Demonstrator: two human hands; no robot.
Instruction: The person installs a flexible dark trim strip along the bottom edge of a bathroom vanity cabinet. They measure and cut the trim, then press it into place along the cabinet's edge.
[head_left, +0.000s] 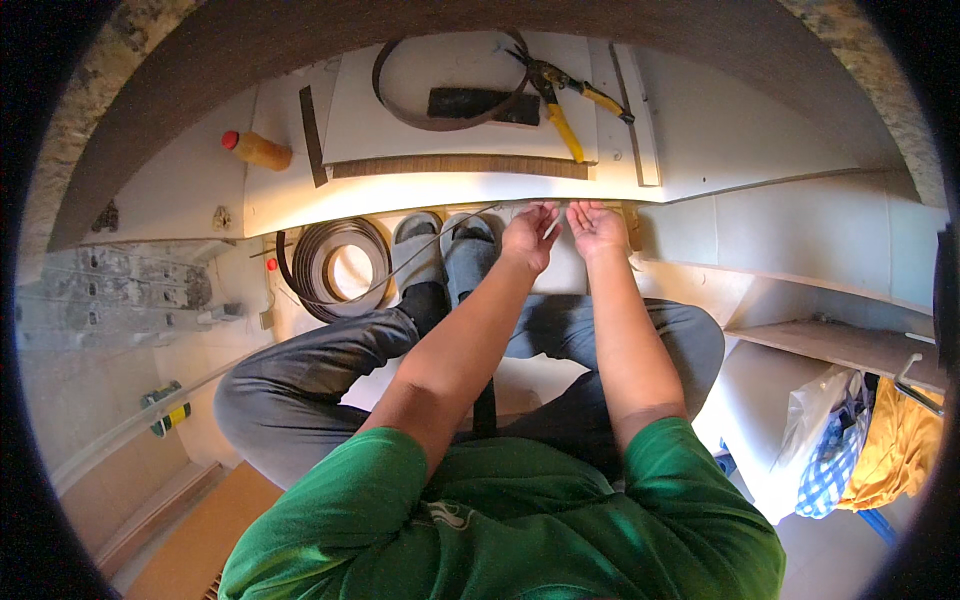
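A white board (400, 190) lies in front of me, its near edge brightly lit. My left hand (532, 236) is palm up at this edge, its curled fingertips closed on a thin brown edge banding strip (440, 236). Close beside it, my right hand (598, 229) is also palm up, its fingertips bent onto the strip along the edge. Exactly how the fingertips grip is hard to see. Left of my hands, the strip sags toward a coiled roll of brown edge banding (312, 262) near my slippered feet (468, 255).
On the board are yellow-handled snips (562, 128), a loop of banding (385, 95), a dark block (470, 104) and a short dark strip (312, 135). A red-capped bottle (262, 150) lies left. Cloths (880, 445) hang at right, beside a shelf (820, 340). A curved panel (480, 18) arches ahead.
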